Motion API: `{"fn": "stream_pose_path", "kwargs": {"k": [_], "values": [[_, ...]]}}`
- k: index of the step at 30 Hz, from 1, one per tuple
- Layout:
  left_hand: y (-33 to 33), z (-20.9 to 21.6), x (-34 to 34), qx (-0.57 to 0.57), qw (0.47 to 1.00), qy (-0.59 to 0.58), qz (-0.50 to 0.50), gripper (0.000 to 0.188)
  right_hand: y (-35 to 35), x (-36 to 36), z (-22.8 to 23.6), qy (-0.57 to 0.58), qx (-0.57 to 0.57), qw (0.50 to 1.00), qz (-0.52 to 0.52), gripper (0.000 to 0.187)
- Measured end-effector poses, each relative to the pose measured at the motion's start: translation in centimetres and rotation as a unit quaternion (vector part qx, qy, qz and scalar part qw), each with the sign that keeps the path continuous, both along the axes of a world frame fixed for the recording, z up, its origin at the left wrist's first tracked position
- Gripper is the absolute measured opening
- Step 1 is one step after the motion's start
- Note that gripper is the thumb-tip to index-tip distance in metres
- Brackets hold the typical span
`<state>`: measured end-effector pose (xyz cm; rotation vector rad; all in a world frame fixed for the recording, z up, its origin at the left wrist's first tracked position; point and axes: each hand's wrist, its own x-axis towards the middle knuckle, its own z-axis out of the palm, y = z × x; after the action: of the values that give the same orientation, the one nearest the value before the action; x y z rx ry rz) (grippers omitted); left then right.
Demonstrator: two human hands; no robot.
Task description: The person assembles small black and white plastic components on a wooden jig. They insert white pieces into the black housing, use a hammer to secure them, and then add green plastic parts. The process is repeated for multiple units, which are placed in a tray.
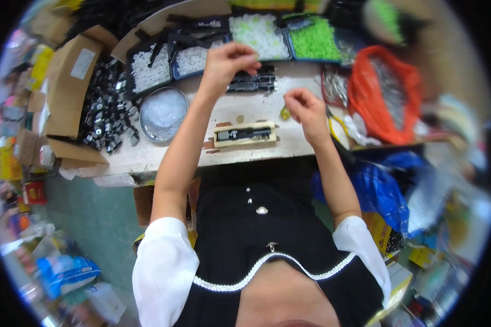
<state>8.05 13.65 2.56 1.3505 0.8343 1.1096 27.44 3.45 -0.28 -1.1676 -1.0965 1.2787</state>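
Whether the right hand pinches anything is indistinct.

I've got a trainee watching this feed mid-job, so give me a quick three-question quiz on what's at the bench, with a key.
1. True or false: the round metal dish is to the left of the red bag.
2. What colour is the fixture holding the black part?
3. Which is farther from the person's chest: the left hand or the right hand?

Key: 1. True. 2. Cream. 3. The left hand.

one head-worn fisheye (wide, round-rimmed) looks down on the near workbench.
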Motion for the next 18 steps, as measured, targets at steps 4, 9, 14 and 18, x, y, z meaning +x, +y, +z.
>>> {"fn": "stream_pose_path", "kwargs": {"k": [4,9,14,18], "values": [[-7.4,-2.1,-0.7,-0.022,0.994,-0.097,-0.032,0.011,0.7,-2.4,0.8,0.195,-0.013,0.980,0.028,0.011],[-11.3,-4.3,-1.8,-0.003,0.987,-0.161,-0.009,0.012,0.0,-6.0,1.0,0.205,-0.026,0.976,0.064,0.010],[-12.1,-4.3,-2.2,0.025,0.987,-0.158,0.024,0.011,-0.7,-7.5,0.9,0.189,-0.048,0.978,0.074,0.007],[-12.6,-4.4,-2.3,0.101,0.989,-0.086,0.064,0.011,-1.1,-7.6,1.1,0.157,-0.044,0.982,0.091,0.006]]}}
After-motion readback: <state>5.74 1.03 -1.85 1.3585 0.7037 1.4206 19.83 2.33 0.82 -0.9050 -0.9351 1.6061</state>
